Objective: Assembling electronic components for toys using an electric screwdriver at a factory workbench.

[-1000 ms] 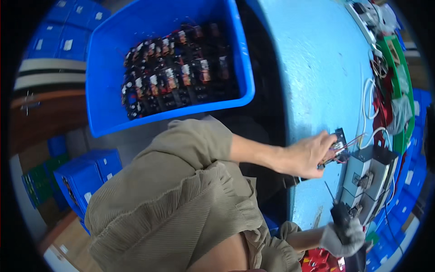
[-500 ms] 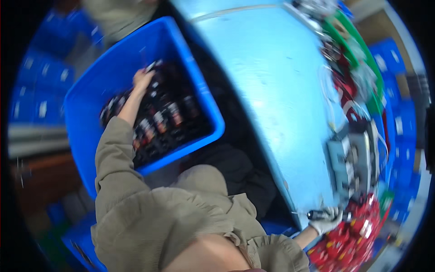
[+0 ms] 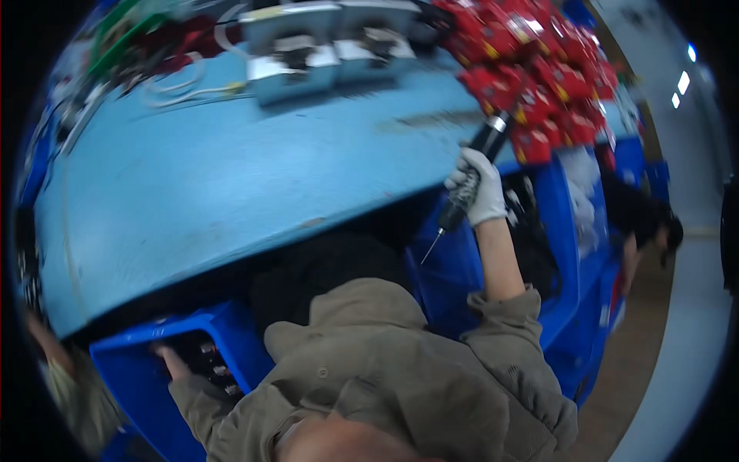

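My right hand (image 3: 479, 189), in a white glove, is wrapped round a black electric screwdriver (image 3: 490, 137). The tool is tilted, its long thin bit pointing down toward me past the table edge. My bare left hand (image 3: 171, 360) reaches into a blue bin (image 3: 123, 385) at the lower left. Its fingers are small and blurred near the bin's inner wall, so what they touch cannot be made out. Dark parts with pale and reddish spots (image 3: 219, 371) lie in that bin, beside my forearm.
Two grey fixtures (image 3: 292, 73) stand at the back of the light blue table (image 3: 231, 177). Red packets (image 3: 531, 85) are heaped at its right end. Another blue bin (image 3: 568, 254) stands by my right arm. One person (image 3: 639, 215) is at the right, another's arm (image 3: 50, 346) at the left.
The view has swung right, bringing the table and red packets ahead of me. My right hand still grips the screwdriver. My left hand stays in the bin, now lower left.
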A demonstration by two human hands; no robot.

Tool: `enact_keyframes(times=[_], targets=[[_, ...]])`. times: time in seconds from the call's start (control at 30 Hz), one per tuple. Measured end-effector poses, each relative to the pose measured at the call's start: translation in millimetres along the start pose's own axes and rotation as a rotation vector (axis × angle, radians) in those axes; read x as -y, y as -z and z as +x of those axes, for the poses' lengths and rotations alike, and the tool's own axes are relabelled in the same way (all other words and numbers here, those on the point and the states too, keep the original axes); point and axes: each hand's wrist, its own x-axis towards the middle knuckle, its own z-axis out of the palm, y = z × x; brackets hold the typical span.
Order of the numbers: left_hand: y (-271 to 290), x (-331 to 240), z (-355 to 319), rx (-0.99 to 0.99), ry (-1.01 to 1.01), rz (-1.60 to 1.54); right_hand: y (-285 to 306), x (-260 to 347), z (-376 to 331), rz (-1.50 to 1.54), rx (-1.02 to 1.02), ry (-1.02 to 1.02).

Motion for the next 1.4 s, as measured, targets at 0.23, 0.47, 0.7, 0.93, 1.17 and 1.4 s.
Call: enact_keyframes(times=[0.23,0.47,0.7,0.93,1.17,1.4], targets=[[99.7,-32.2,40.4,-0.477,0.568,-0.298,135.4,53.7,-19.3,-0.319,-0.231,0.152],[185.9,-92.1,107.6,-1.003,-0.089,-0.72,173.1,82.3,-22.5,-0.083,-0.363,0.032],[273.9,-439.5,-114.8,-0.122,-1.161,-1.109,184.1,129.6,-76.6,0.533,0.222,0.002],[243.3,-632.5,-395.8,0.842,-2.187,-0.805,236.6,147.2,-138.0,0.682,0.411,0.162],[153.1,-667.9,-526.9,0.757,-2.66,-0.047,243.8,143.0,-177.9,0.539,0.362,0.294],[201.8,-683.5,-505.7,0.146,-2.714,-0.335,259.5,145.7,-184.8,0.516,0.326,0.325]])
